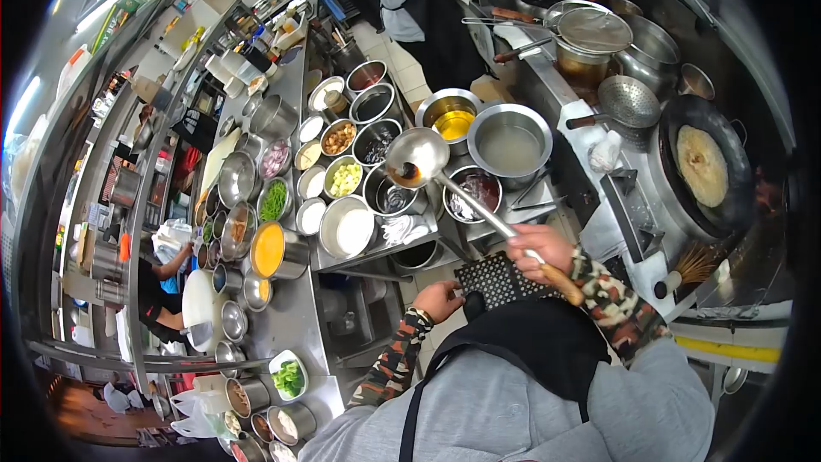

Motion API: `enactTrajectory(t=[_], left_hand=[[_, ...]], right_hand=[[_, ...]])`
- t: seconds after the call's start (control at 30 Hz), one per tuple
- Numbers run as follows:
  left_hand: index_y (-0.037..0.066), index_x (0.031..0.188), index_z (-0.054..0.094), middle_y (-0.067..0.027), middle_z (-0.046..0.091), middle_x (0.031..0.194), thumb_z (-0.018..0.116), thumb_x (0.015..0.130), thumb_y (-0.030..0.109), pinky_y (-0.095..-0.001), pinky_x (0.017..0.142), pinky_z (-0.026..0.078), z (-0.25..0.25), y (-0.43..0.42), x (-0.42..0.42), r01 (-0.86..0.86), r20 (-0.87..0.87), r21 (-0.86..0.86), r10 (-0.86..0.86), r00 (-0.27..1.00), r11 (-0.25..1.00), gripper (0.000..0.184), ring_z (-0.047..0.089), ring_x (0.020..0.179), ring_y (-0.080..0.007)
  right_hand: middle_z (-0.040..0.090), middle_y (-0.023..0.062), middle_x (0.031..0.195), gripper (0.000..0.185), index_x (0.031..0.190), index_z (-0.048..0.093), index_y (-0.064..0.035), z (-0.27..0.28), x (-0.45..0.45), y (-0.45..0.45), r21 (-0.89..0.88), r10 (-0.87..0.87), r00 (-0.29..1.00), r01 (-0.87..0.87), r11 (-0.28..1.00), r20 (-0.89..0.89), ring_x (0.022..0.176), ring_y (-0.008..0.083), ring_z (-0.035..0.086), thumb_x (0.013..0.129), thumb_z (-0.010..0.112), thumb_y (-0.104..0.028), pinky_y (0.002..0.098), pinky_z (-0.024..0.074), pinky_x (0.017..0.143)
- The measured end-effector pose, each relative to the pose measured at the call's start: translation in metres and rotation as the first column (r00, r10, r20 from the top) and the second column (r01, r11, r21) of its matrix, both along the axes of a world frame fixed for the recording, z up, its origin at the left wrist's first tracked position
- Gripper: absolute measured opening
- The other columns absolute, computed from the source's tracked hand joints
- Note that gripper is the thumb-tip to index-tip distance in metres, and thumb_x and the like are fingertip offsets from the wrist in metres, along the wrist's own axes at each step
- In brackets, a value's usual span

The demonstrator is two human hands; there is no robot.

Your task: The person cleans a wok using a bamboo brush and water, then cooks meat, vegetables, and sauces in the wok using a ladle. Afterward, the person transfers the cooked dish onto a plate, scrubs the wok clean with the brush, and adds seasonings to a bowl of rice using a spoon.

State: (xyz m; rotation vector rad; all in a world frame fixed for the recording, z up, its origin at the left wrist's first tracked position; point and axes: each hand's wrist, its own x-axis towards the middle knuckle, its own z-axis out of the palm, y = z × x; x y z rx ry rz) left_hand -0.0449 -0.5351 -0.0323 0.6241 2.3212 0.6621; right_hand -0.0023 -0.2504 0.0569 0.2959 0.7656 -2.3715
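Observation:
My right hand [540, 252] is closed round the long handle of a ladle [434, 147], near its wooden end. The ladle's round metal bowl hangs over the sauce pots, with a little dark reddish-brown liquid in it. Below the bowl stand a pot of dark sauce [393, 193] and a pot of dark red sauce [481, 193]. A pot of yellow oil [451, 120] and a wide pot of cloudy liquid [510, 144] sit just behind. My left hand [439, 300] is low in front of my apron, apart from the counter, fingers loosely extended, holding nothing visible.
On the right, a flat pale food [703, 165] lies in a black wok [740, 163]. A perforated skimmer [629, 101], a sieve [594, 30] and a bamboo brush [693, 267] are nearby. Several ingredient bowls cover the left counter, including orange liquid [268, 250]. Other people [419, 0] stand around.

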Motion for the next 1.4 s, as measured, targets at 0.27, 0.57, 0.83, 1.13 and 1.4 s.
enactTrajectory(t=[0.27,0.57,0.83,1.13,1.4], left_hand=[[0.006,0.113,0.064,-0.0142,0.069,0.094,0.067,0.078,0.036,-0.0405,0.080,0.051,-0.013,0.025,0.014,0.103,-0.005,-0.183,-0.106,0.994,0.978,0.046,0.066,0.090,-0.0305],[0.003,0.114,0.062,-0.0145,0.069,0.086,0.067,0.079,0.033,-0.0393,0.077,0.051,-0.043,0.030,0.022,0.235,0.099,-0.102,-0.225,0.969,0.967,0.046,0.066,0.084,-0.0322],[0.001,0.105,0.065,-0.0080,0.065,0.075,0.068,0.079,0.012,-0.0285,0.068,0.050,-0.022,-0.017,-0.021,-0.059,0.022,0.256,0.055,0.998,0.965,0.028,0.062,0.068,-0.0150],[0.006,0.104,0.068,-0.0192,0.067,0.097,0.068,0.074,0.019,-0.0386,0.081,0.051,0.088,-0.140,-0.244,-0.565,-0.518,0.237,0.595,0.615,0.790,0.033,0.065,0.089,-0.0335],[0.017,0.125,0.055,-0.0211,0.055,0.116,0.073,0.068,0.033,-0.0398,0.088,0.050,0.054,-0.101,-0.341,-0.242,-0.390,-0.440,0.059,0.919,0.865,0.062,0.060,0.103,-0.0340]], right_hand=[[0.046,0.0028,0.076,0.044,0.138,0.037,-0.0074,0.081,0.181,0.129,-0.161,-0.464,0.884,0.468,0.869,0.064,0.043,0.0059,0.038,0.094,0.043,-0.011,0.0220,0.0354,0.034],[0.052,0.0033,0.062,0.050,0.131,0.048,-0.0009,0.064,0.227,0.232,0.945,-0.624,0.710,0.257,-0.201,-0.326,0.041,0.0109,0.045,0.083,0.058,-0.004,0.0275,0.0364,0.036],[0.049,0.0005,0.065,0.020,0.106,0.056,-0.0092,-0.010,0.223,0.306,0.804,-0.811,0.486,0.593,0.032,-0.326,0.047,0.0105,0.046,0.086,0.055,-0.009,0.0299,0.0356,0.038],[0.040,0.0027,0.060,0.037,0.133,0.023,-0.0129,0.064,0.107,0.115,-0.212,-0.592,0.806,0.577,0.789,-0.010,0.042,0.0131,0.043,0.099,0.035,-0.020,0.0292,0.0396,0.034],[0.042,0.0041,0.064,0.060,0.142,0.031,-0.0053,0.144,-0.052,-0.030,0.268,-0.277,0.956,0.243,0.932,0.097,0.036,0.0083,0.038,0.085,0.050,0.000,0.0248,0.0340,0.029]])
